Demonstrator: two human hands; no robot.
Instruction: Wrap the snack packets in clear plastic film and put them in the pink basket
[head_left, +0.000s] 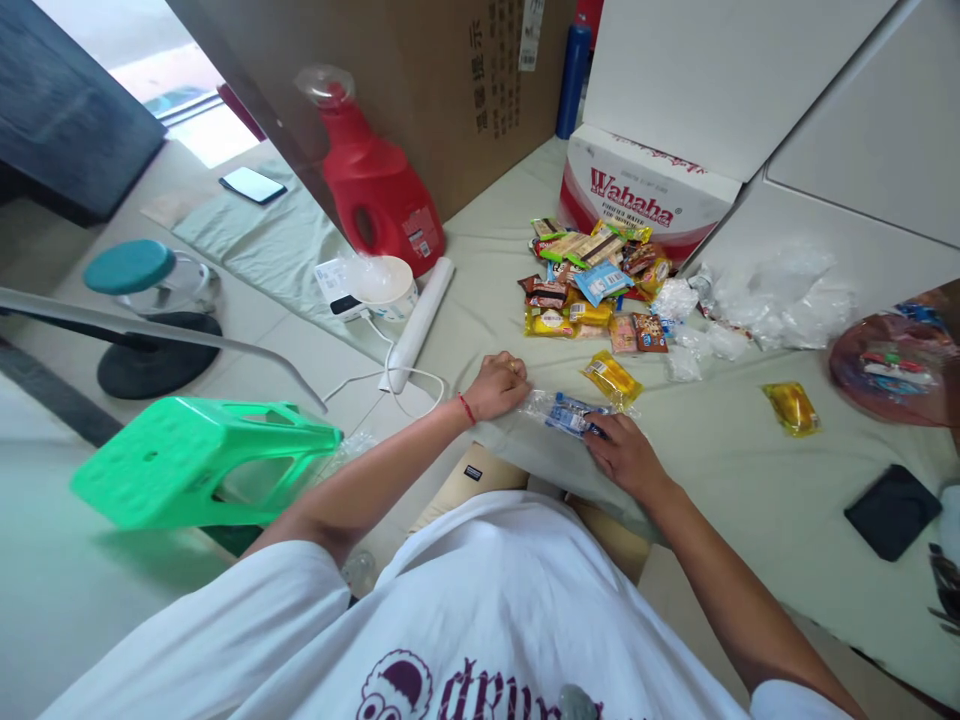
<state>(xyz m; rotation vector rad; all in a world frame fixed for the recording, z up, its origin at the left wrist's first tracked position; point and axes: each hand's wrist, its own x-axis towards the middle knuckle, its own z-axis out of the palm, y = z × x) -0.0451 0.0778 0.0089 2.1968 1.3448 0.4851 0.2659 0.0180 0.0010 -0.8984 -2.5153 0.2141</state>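
At the near edge of the cloth-covered table, my left hand (496, 387) is closed, its fingertips at the end of a strip of clear plastic film (535, 404). The film runs right to a small blue-and-white snack packet (568, 414), lying on or inside it; I cannot tell which. My right hand (624, 452) has its fingers bent over the right end of that packet. Just beyond it lies a yellow snack packet (613, 378), touching the film or very near it. A pile of mixed wrapped snacks (592, 270) sits farther back.
Behind the pile stands a Wahaba-lettered carton (645, 190). Crumpled clear plastic (787, 295), another yellow packet (791, 408), a pinkish bowl (862, 395) and a black square item (892, 512) are rightward. Leftward are a red jug (382, 190), white roll (420, 325), cable and green stool (165, 460).
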